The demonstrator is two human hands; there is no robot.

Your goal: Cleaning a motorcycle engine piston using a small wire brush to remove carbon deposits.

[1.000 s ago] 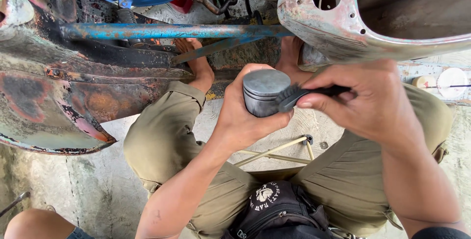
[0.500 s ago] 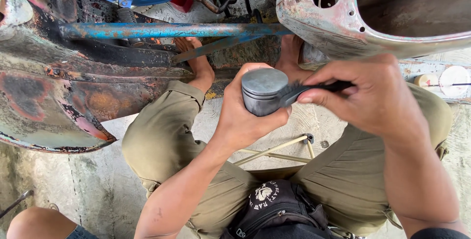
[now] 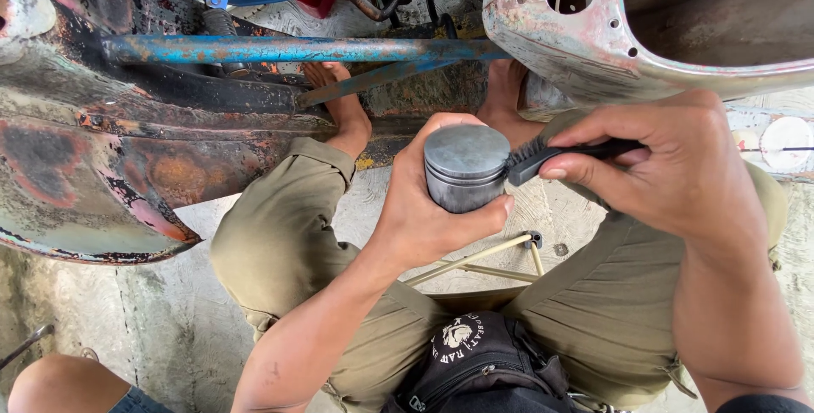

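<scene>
Barely anything has shifted — the grey metal piston [image 3: 465, 167] sits upright over my knees, my left hand [image 3: 424, 218] wrapped closed around its skirt. My right hand [image 3: 670, 167] pinches a black brush [image 3: 551, 154], bristles touching the piston's rim — rusty scooter body [image 3: 127, 150] beyond.

One label is seen: a round white printed emblem [image 3: 458, 334], with a small figure ringed by lettering, placed on the top flap of a black zipped pouch [image 3: 483, 371] at the bottom centre, between khaki-trousered legs. No packages, signs or screens are shown.
</scene>
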